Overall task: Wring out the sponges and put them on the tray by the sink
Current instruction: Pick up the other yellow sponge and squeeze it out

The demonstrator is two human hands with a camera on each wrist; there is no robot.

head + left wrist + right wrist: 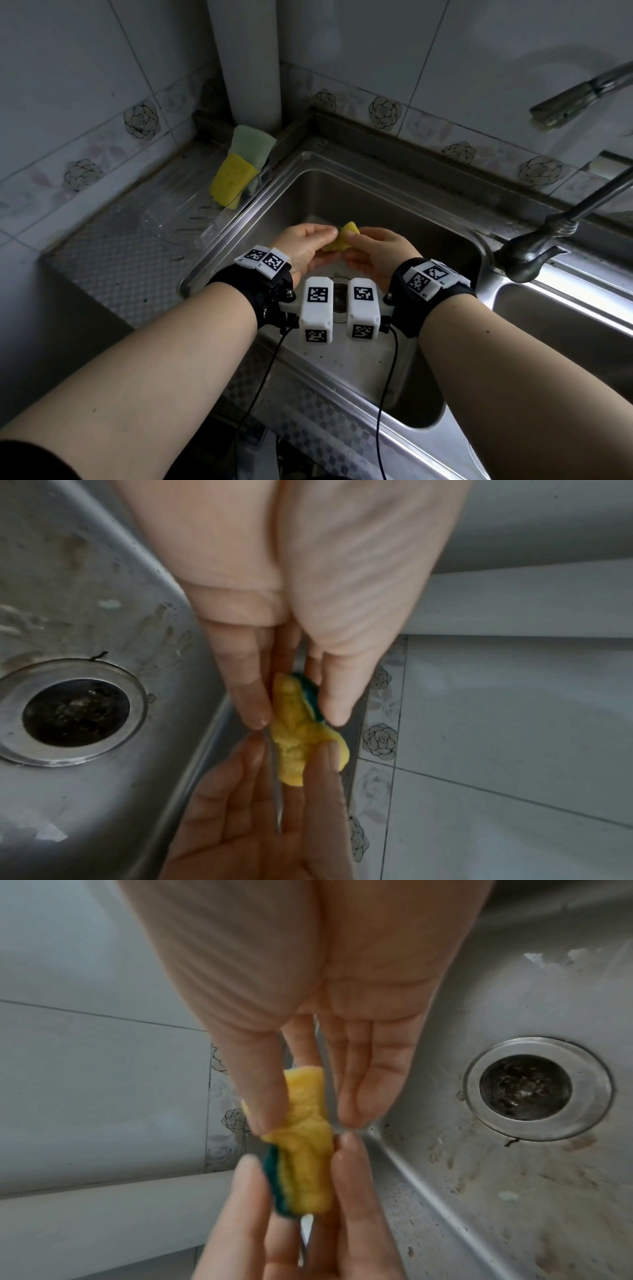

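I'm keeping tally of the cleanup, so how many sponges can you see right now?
3. One yellow sponge is pinched between the left hand and right hand over the sink. A yellow one and a pale green one lie on the clear tray.

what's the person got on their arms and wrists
Both forearms are bare, with a dark sleeve edge low on the left. Each wrist wears a black strap: left hand, right hand. On each strap sit white blocks printed with black-and-white square markers, and a white camera pod carries the same markers. A thin black cable hangs from each pod. No gloves or rings show.
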